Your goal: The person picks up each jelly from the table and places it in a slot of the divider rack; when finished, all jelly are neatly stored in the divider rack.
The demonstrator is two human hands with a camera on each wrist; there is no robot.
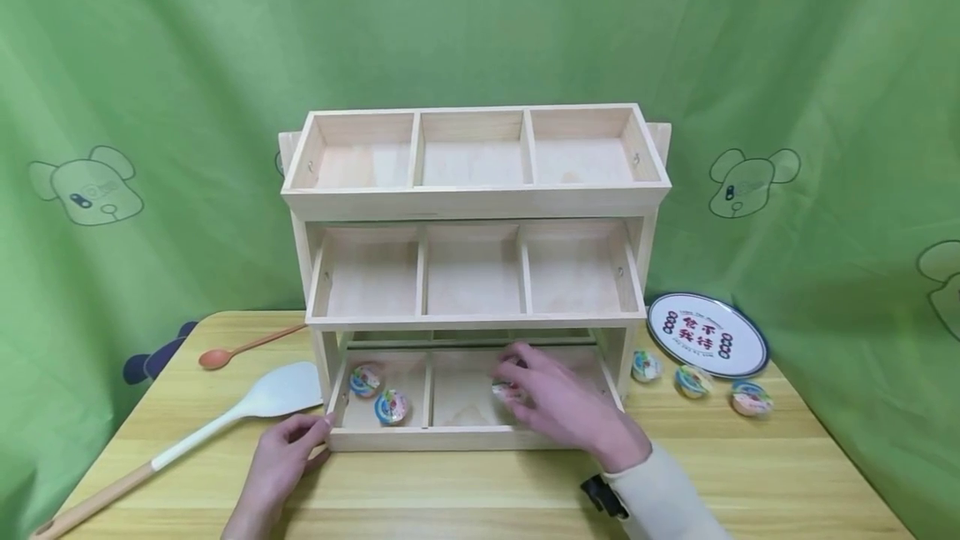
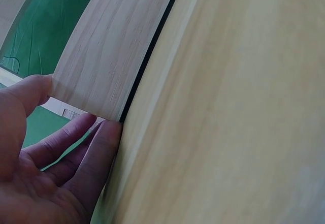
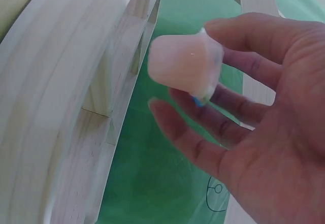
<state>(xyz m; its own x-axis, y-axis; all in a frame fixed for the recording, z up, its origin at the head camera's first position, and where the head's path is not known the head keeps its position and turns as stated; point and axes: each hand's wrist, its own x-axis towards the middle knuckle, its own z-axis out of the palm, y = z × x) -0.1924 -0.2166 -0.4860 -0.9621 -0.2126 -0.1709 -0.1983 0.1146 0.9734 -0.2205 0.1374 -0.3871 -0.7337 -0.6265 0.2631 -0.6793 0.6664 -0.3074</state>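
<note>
My right hand pinches a small jelly cup over the middle compartment of the bottom tray. In the right wrist view the cup lies on its side, pale pink body showing, thumb and fingers at its rim. My left hand grips the left front corner of the bottom tray, part of a three-tier wooden rack. Its thumb and fingertips are against the end of the front board. Two jelly cups, one behind the other, sit in the bottom tray's left compartment.
Right of the rack, three jelly cups stand on the wooden table before an oval plate with red characters. To the left lie a white spatula and a small orange-brown spoon. A green curtain hangs behind.
</note>
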